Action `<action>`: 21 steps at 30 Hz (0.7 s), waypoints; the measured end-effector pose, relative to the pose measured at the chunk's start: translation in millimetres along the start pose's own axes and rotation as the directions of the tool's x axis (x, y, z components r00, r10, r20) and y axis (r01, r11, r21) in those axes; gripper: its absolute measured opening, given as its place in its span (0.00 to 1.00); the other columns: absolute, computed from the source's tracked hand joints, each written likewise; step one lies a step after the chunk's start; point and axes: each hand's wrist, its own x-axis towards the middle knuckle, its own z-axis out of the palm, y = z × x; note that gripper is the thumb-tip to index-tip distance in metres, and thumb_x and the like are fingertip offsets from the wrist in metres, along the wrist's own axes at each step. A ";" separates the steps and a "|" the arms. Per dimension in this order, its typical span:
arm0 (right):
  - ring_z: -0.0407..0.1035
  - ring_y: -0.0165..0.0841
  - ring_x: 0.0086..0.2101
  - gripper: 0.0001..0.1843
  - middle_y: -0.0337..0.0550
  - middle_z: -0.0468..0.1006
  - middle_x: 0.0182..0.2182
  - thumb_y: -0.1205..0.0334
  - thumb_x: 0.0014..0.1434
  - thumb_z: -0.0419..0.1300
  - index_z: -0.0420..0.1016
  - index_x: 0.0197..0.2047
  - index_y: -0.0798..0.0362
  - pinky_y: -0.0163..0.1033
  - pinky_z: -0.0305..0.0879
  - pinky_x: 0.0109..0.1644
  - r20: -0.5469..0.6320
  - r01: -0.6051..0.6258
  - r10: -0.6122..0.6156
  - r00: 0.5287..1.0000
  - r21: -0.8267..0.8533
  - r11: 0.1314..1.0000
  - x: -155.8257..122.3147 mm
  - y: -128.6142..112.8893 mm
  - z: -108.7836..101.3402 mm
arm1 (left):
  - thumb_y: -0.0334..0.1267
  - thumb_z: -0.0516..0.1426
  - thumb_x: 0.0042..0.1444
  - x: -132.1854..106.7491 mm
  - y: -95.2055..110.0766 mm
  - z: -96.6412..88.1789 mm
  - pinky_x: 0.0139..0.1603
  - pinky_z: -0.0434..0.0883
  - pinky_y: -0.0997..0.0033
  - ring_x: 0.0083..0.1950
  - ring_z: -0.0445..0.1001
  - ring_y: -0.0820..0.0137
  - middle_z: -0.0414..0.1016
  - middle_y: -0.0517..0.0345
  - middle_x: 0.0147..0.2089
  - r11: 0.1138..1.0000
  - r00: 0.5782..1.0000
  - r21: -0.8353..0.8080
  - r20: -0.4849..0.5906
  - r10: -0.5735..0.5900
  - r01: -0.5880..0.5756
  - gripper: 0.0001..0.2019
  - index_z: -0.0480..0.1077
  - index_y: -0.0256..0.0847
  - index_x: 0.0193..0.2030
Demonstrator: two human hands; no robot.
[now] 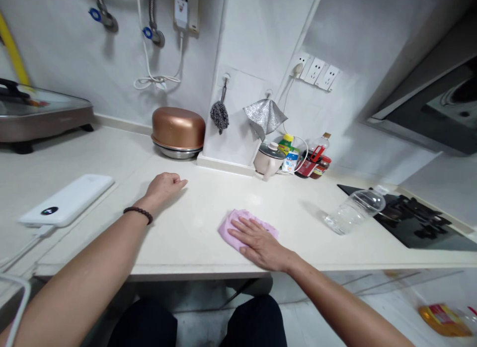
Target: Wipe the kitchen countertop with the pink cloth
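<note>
Cloth [231,240] under right hand [263,245] near counter edge [179,269], room toward clear bottle [354,210].

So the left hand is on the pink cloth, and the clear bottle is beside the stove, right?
Not quite: the head view shows the right hand on the pink cloth; the left hand is away from it. The clear bottle is indeed beside the stove.

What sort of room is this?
Most likely a kitchen, perhaps in a home: a black stove is set into the pale counter, and a small lidded pot stands by the wall, near a red-lidded jar.
</note>
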 end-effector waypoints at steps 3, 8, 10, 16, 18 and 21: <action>0.38 0.38 0.71 0.30 0.34 0.44 0.72 0.47 0.72 0.43 0.45 0.74 0.38 0.53 0.35 0.73 -0.082 -0.194 0.190 0.978 -0.053 0.979 -57.8 37.8 -2.0 | 0.52 0.54 0.51 -0.5 1.0 -0.6 0.29 0.55 0.69 0.26 0.61 0.70 0.61 0.61 0.19 1.000 1.000 -0.008 -0.004 0.002 -0.002 0.19 0.61 0.42 0.18; 0.45 0.40 0.70 0.31 0.36 0.50 0.71 0.43 0.71 0.40 0.49 0.73 0.40 0.54 0.42 0.72 -0.232 -0.537 0.502 0.833 -0.124 0.834 -150.0 107.7 -4.0 | 0.51 0.55 0.51 -3.1 3.6 -0.2 0.29 0.55 0.69 0.26 0.61 0.70 0.61 0.60 0.19 1.000 1.000 -0.016 -0.010 -0.003 0.003 0.19 0.62 0.42 0.18; 0.45 0.41 0.69 0.32 0.38 0.52 0.71 0.43 0.70 0.39 0.51 0.73 0.43 0.55 0.44 0.72 -0.283 -0.609 0.558 0.780 -0.135 0.782 -171.6 130.3 -3.8 | 0.51 0.55 0.52 -5.5 5.8 -0.6 0.29 0.54 0.69 0.26 0.61 0.69 0.61 0.60 0.19 1.000 1.000 -0.021 -0.012 0.012 -0.012 0.18 0.61 0.42 0.18; 0.45 0.43 0.69 0.34 0.42 0.52 0.71 0.43 0.70 0.36 0.52 0.73 0.47 0.59 0.47 0.70 -0.346 -0.712 0.638 0.688 -0.150 0.686 -175.8 148.6 -0.8 | 0.49 0.55 0.52 -10.6 15.1 -3.2 0.30 0.53 0.69 0.26 0.58 0.70 0.59 0.61 0.19 0.998 0.999 -0.051 -0.006 0.041 -0.041 0.18 0.59 0.42 0.18; 0.44 0.43 0.70 0.33 0.41 0.51 0.71 0.44 0.70 0.37 0.49 0.73 0.45 0.59 0.46 0.70 -0.317 -0.666 0.600 0.735 -0.169 0.727 -166.6 136.4 1.8 | 0.49 0.55 0.51 -11.9 19.0 -4.1 0.29 0.53 0.69 0.26 0.57 0.70 0.58 0.61 0.19 0.997 0.999 -0.061 0.005 0.048 -0.047 0.18 0.58 0.43 0.18; 0.43 0.42 0.70 0.31 0.39 0.49 0.72 0.45 0.71 0.40 0.45 0.74 0.41 0.57 0.44 0.71 -0.225 -0.536 0.495 0.839 -0.190 0.823 -151.3 114.8 3.1 | 0.49 0.55 0.51 -15.2 26.1 -5.2 0.29 0.52 0.69 0.26 0.57 0.71 0.57 0.62 0.18 0.995 0.997 -0.066 0.030 0.076 -0.074 0.18 0.57 0.43 0.18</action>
